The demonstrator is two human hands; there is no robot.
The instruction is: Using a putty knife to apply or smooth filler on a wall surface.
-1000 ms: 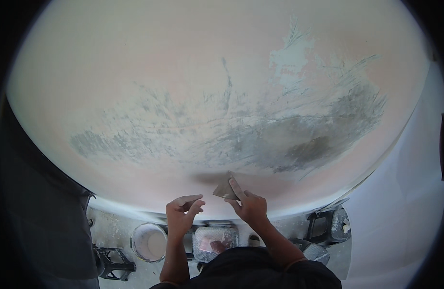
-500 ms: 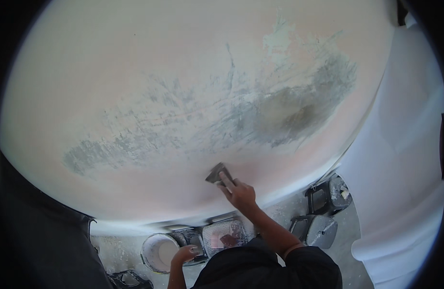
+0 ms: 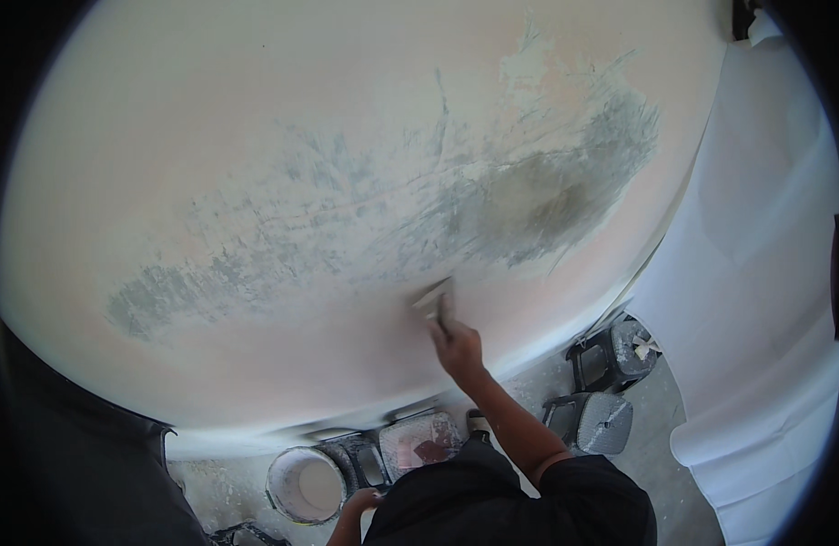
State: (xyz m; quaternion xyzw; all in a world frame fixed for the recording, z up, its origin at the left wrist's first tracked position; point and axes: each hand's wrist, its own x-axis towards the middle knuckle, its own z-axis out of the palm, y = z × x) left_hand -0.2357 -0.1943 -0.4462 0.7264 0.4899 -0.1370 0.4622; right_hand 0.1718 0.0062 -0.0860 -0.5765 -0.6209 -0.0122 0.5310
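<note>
A large curved, pale pink-and-cream panel fills the upper view, with a scuffed grey patch across it. My right hand is closed on a flat grey scraper, held just below the patch on the panel's lower part, its blade blurred. Low by my dark-clothed body, my left hand is mostly hidden, so its grip cannot be told. It is beside a white bucket with pale contents.
Below the panel's edge are several dusty dark stools and a smeared seat with pink material on the grey floor. A white sheet hangs at the right, a dark sheet at the lower left.
My right hand and scraper have moved higher on the panel, the scraper turning. My left hand has dropped from the panel's edge to beside my body. The view has shifted.
</note>
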